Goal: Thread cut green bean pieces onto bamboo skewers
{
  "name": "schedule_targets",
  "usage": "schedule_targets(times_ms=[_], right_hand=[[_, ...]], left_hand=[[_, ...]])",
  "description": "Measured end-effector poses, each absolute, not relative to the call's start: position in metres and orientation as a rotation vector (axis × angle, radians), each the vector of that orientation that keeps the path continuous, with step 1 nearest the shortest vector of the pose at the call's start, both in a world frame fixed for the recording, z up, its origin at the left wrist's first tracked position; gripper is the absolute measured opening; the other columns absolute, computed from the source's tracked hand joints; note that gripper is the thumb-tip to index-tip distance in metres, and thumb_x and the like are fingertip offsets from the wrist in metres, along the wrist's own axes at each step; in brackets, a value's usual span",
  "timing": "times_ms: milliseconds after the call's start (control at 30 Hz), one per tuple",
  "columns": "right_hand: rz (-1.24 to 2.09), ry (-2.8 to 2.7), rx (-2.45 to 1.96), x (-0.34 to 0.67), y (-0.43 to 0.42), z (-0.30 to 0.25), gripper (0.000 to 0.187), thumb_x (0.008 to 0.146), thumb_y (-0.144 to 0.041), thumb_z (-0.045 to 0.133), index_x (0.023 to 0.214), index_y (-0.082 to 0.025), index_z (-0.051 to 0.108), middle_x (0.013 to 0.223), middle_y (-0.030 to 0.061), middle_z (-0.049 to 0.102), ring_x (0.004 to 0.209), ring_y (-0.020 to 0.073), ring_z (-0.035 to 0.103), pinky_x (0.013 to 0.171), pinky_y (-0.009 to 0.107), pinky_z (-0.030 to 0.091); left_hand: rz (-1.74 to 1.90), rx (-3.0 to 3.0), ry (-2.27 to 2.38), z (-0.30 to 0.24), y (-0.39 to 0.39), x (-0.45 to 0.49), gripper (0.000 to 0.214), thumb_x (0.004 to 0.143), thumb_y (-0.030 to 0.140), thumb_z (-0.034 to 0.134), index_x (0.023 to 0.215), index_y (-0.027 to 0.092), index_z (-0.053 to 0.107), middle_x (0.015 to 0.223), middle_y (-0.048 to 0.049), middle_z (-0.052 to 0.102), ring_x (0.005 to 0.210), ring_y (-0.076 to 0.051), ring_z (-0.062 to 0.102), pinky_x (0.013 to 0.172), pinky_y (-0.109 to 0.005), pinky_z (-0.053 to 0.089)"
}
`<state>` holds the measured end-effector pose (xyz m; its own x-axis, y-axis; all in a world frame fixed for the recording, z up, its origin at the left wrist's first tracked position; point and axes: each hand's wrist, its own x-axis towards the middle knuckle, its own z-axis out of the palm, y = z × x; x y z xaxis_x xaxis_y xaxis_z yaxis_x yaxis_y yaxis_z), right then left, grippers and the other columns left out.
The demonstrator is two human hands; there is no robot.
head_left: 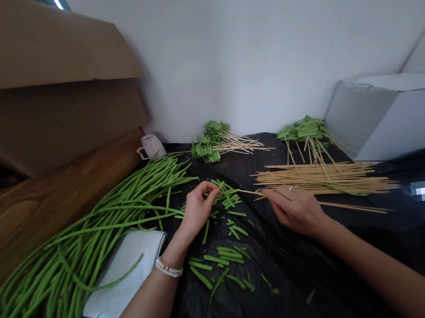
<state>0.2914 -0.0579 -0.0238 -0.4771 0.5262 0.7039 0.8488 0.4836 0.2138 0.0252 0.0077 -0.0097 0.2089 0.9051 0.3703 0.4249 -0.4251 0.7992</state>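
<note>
My right hand [296, 208], with a ring on one finger, is closed round a bamboo skewer [250, 192] that points left. Cut green bean pieces [227, 192] are bunched around the skewer's far end; whether all of them are threaded on it I cannot tell. At the left side of this bunch my left hand [202, 204], a beaded bracelet on its wrist, pinches a bean piece mostly hidden by the fingers. Loose cut bean pieces [230, 255] lie on the black plastic sheet [281, 279] below the hands.
Long green beans [100, 224] spread across the left, partly over a white sheet [121, 273]. A pile of bare skewers [335, 179] lies right. Finished bean skewers [206, 144] and more bean skewers [305, 129] rest by the wall. A mug [152, 146], cardboard box [48, 86] and white box [388, 111] stand around.
</note>
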Motion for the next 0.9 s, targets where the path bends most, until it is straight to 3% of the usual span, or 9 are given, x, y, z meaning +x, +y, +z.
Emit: schedule_targets(times_ms=[300, 900], right_hand=[[-0.874, -2.221, -1.045, 0.288, -0.0598, -0.0248, 0.04, 0.085, -0.007, 0.046, 0.12, -0.018, 0.062, 0.073, 0.0007, 0.062, 0.057, 0.0104, 0.046, 0.054, 0.027, 0.031], [-0.879, -2.224, -1.097, 0.2872, -0.0607, -0.0269, 0.039, 0.086, -0.008, 0.046, 0.121, -0.018, 0.061, 0.073, 0.0007, 0.063, 0.059, 0.011, 0.048, 0.055, 0.028, 0.03]], left_hand=[[1.056, 0.983, 0.843, -0.012, 0.0048, 0.0325, 0.034, 0.063, 0.026, 0.083, 0.093, 0.014, 0.073, 0.086, -0.0081, 0.074, 0.075, -0.012, 0.063, 0.067, -0.022, 0.044], [0.937, 0.943, 0.736, -0.0131, -0.0003, 0.0341, 0.032, 0.067, 0.024, 0.082, 0.096, 0.013, 0.074, 0.084, -0.0066, 0.071, 0.069, -0.008, 0.06, 0.068, -0.02, 0.045]])
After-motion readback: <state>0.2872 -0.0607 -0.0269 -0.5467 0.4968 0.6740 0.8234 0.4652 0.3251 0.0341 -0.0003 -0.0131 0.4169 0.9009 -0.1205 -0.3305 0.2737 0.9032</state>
